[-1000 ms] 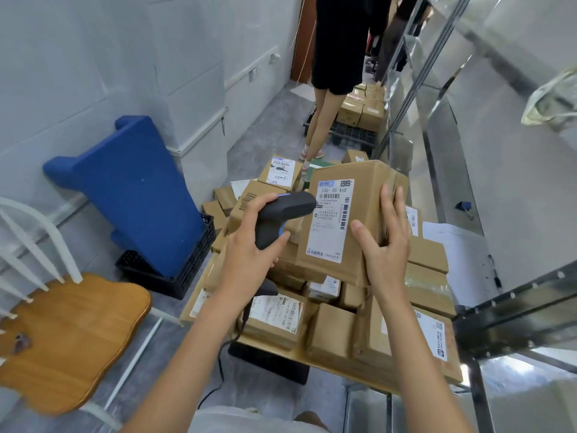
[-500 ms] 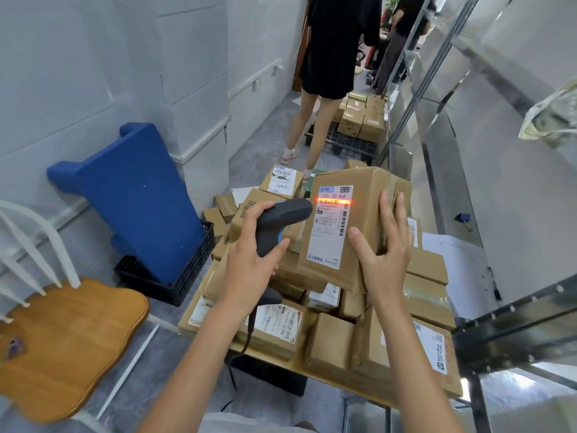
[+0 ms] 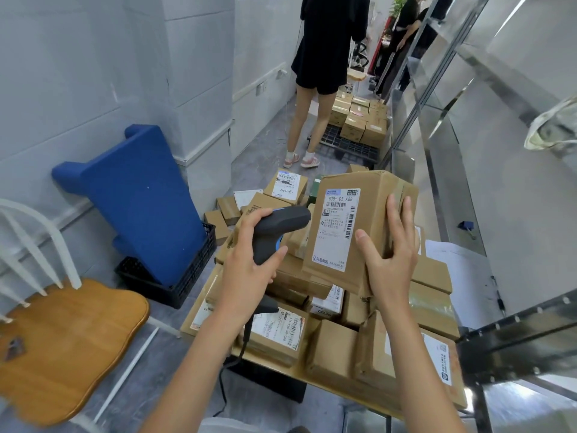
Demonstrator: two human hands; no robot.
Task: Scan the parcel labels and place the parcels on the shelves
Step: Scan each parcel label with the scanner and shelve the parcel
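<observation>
My right hand grips a brown cardboard parcel upright above the pile, its white label facing me. My left hand holds a dark grey barcode scanner with its nose pointing at the label from the left, a short gap away. No red scan line shows on the label. Below both hands lies a heap of several brown parcels on a low board. Metal shelves run along the right side.
A wooden chair stands at lower left. A blue plastic piece leans in a black crate against the left wall. A person in black stands ahead beside a second stack of parcels. A dark shelf post is at lower right.
The red scan line that lit the label half a second ago is gone. The view has tilted up slightly; both hands keep their hold on scanner and parcel.
</observation>
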